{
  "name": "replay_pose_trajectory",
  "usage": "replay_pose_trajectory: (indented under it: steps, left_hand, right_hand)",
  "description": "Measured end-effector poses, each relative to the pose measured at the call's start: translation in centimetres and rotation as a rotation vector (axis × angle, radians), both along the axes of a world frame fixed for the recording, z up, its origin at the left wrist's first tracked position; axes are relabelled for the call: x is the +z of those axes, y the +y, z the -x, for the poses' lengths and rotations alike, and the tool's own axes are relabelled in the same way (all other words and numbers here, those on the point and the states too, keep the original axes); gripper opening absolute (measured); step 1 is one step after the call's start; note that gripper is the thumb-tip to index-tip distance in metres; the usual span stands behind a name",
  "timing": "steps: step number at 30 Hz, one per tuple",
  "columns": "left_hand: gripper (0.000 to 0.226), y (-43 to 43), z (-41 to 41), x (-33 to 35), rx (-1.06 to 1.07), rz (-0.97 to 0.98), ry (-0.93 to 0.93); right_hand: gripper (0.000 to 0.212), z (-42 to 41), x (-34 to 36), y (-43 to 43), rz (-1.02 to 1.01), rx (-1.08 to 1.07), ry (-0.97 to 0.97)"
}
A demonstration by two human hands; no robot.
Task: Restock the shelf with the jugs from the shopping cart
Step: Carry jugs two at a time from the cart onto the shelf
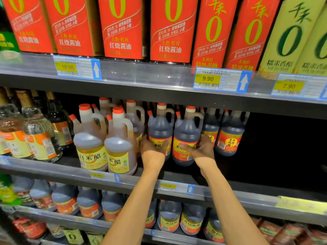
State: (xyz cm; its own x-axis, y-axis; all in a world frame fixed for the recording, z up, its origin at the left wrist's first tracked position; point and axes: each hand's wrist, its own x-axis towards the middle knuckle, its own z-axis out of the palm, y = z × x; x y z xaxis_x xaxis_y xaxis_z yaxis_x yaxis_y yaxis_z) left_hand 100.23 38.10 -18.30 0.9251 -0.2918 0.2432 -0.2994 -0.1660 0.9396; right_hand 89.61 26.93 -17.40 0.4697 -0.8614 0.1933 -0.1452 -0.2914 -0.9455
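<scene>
Upright, side by side on the middle shelf point(74, 171): left dark vinegar jug point(160, 127) and right dark vinegar jug point(186, 133), both red-capped. Seemingly resting on the shelf rather than lifted. Gripped low at the labels, one apiece: left hand point(152, 145) wrapped round the first, right hand point(201, 148) round the second, thumb across its front. Just left, pale rice vinegar jugs point(90, 140); just right, more dark jugs point(230, 137). Above, yellow price tags point(208, 79).
</scene>
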Motion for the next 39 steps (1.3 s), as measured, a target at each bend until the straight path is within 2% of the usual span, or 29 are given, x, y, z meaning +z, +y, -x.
replay_pose_trajectory:
  steps: [3,6,9,12,14,16,18,21,24,28,33,39]
  left_hand:
    - [0.058,0.9,1.0,1.0,-0.012,-0.018,-0.088]
    - [0.043,2.1,2.0,1.2,-0.05,-0.036,-0.087]
    - [0.037,3.3,2.4,0.6,-0.084,-0.202,-0.081]
    - [0.049,4.6,3.6,0.3,-0.075,-0.397,-0.077]
    - [0.05,5.5,4.9,0.7,-0.058,-0.484,-0.148]
    - [0.048,6.3,6.5,1.9,-0.076,-0.617,-0.314]
    - [0.052,6.6,7.8,3.2,-0.141,-0.751,-0.469]
    - [0.064,6.4,9.8,5.2,-0.244,-0.94,-0.646]
    - [0.068,6.9,12.5,6.5,-0.255,-1.084,-0.795]
    - [0.068,9.2,16.9,6.7,-0.258,-1.185,-0.854]
    - [0.071,14.8,20.2,6.6,-0.243,-1.237,-0.762]
    - [0.073,24.5,20.4,5.8,-0.176,-1.314,-0.646]
  right_hand:
    - [0.079,0.3,0.5,0.7,0.049,0.014,0.051]
    - [0.073,1.1,1.0,1.0,0.077,0.043,0.09]
    - [0.065,2.9,1.5,1.3,0.032,0.068,0.033]
    - [0.059,5.3,2.2,2.1,0.018,0.033,0.032]
    - [0.048,7.0,3.0,2.6,0.142,0.001,0.272]
    - [0.036,8.9,4.1,3.4,0.356,-0.017,0.643]
    - [0.039,11.0,4.9,4.1,0.566,-0.015,0.879]
    - [0.059,14.1,5.6,4.5,0.739,0.012,1.014]
    - [0.075,17.6,6.3,4.9,0.825,0.053,1.043]
    - [0.073,21.5,6.5,6.6,0.906,0.053,1.037]
    - [0.073,24.0,6.6,11.7,0.913,0.143,0.962]
    - [0.064,22.7,6.0,20.6,0.991,0.275,0.823]
